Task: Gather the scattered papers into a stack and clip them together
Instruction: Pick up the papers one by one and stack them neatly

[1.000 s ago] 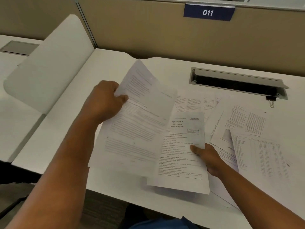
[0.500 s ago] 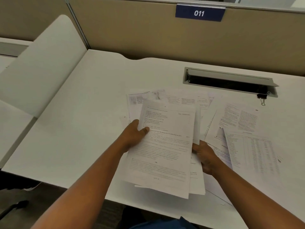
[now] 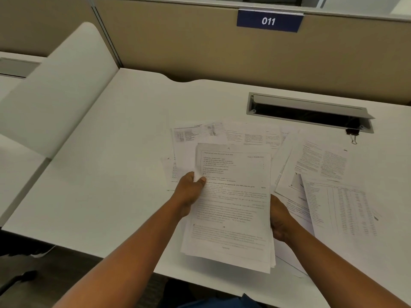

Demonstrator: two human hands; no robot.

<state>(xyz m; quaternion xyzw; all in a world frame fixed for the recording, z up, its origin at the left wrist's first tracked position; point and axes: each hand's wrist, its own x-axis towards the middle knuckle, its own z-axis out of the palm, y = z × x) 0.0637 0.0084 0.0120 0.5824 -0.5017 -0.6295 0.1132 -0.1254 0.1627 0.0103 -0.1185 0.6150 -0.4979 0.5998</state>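
I hold a small stack of printed papers [image 3: 231, 207] above the near part of the white desk [image 3: 115, 165]. My left hand [image 3: 189, 192] grips the stack's left edge, thumb on top. My right hand [image 3: 279, 221] holds its right edge, with the fingers hidden underneath. More printed sheets lie loose on the desk: some behind the stack [image 3: 222, 134], others to the right, among them a text page [image 3: 320, 163] and a page with a table [image 3: 340, 207]. A black binder clip [image 3: 352, 132] lies near the right end of the cable slot.
A grey cable slot [image 3: 311, 114] with its flap raised is set in the desk at the back right. A beige partition [image 3: 200, 47] with a blue "011" sign [image 3: 269, 20] closes the back. A white side divider [image 3: 55, 90] stands on the left.
My left hand brought its sheets down from the upper left onto the sheet in my right hand. Both hands now hold one combined stack, its edges closer together.
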